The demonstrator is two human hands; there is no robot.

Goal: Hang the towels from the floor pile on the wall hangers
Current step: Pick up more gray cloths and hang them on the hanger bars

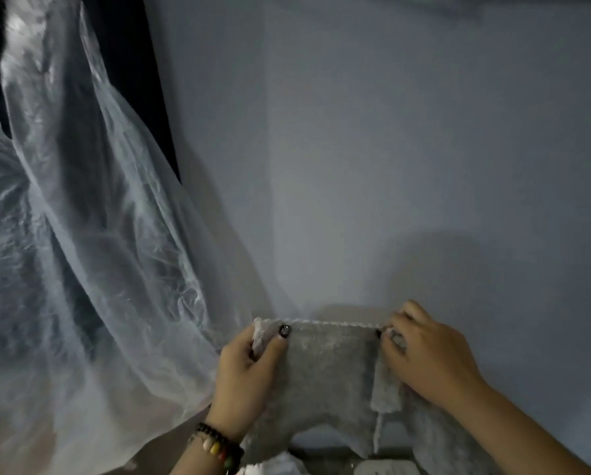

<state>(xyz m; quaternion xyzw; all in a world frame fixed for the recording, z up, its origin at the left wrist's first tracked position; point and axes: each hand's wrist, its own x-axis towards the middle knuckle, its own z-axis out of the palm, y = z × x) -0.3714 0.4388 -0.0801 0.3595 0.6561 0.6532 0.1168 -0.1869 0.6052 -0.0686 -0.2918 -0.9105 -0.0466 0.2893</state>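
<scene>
L hand (244, 368) & R hand (424, 358) each pinch grey towel (328, 365) top corners, stretched before wall (390, 149); plastic sheet (81, 234) hangs at 9 o'clock; white items at 6, maybe towels.

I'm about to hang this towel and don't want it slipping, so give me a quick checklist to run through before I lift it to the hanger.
1. Left hand grips the grey towel at its top corner: ok.
2. Right hand pinches the other top corner: ok.
3. Top edge stretched straight between the hands: ok.
4. Wall hanger in view: not ok, only bare wall shows.
5. Towel clear of the plastic sheet on the left: ok.
6. Bottom of towel hanging free: cannot tell.
</scene>
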